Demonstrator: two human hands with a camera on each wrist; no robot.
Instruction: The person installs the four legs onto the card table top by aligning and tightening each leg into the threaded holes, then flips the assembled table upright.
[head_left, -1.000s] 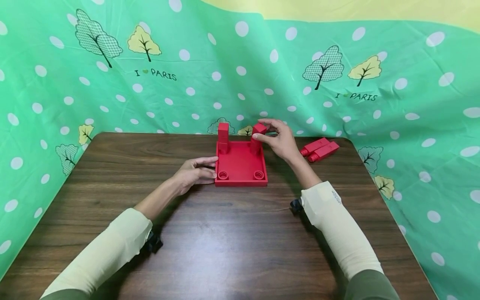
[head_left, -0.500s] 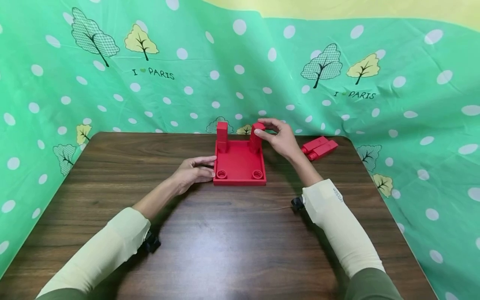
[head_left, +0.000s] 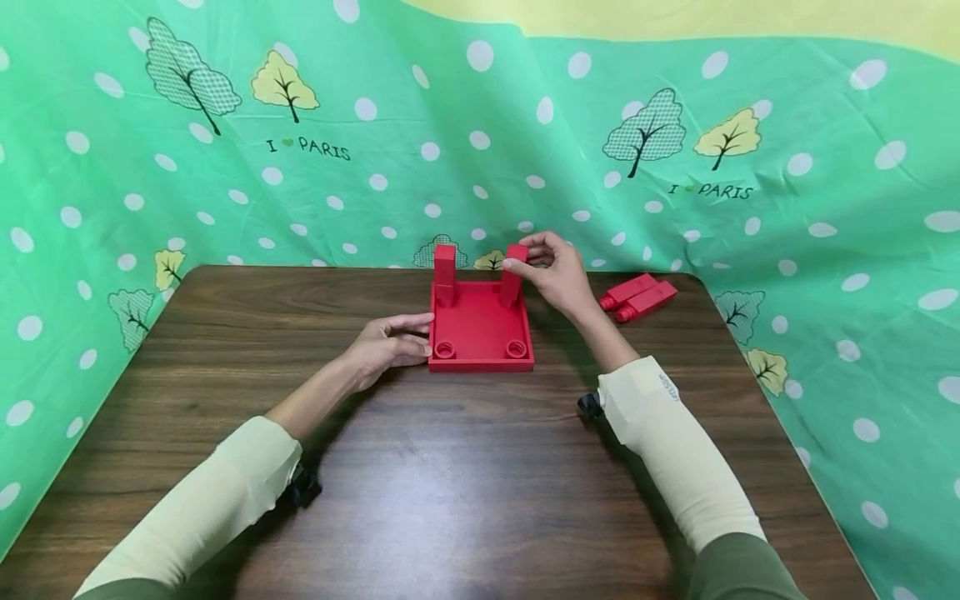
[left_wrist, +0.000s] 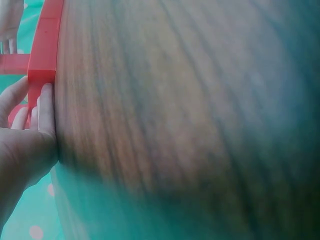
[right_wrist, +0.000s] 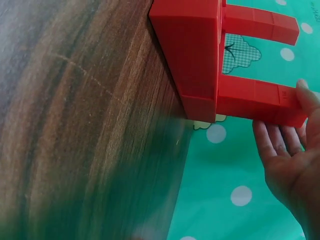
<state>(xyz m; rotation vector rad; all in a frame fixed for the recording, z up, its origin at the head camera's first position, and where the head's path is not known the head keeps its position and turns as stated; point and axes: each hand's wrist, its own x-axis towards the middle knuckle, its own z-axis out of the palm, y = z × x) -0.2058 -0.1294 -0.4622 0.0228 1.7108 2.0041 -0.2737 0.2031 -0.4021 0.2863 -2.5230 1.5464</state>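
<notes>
Your wooden table (head_left: 420, 500) carries the red tray (head_left: 480, 329), seated flat towards the far edge. The tray appears to be light, rigid plastic, probably slick enough to slide; brace it by its outer walls. Your left hand (head_left: 381, 350) lies with fingers extended against its left wall. Your right hand (head_left: 558, 275) pinches the top of the far-right leg (head_left: 512, 283) between thumb and fingers. This and the far-left leg (head_left: 445, 271) stand upright at the far corners. Both look stiff; hold them by their flat faces, as sideways force at the top could strain the joint. The far loose leg (head_left: 627, 292) and near loose leg (head_left: 647, 302) lie together, right of the tray. Only the head view shows these, plus the near-left socket (head_left: 444, 350) and near-right socket (head_left: 515, 350). Only your right wrist view shows the small mark near the pinched leg's top.
</notes>
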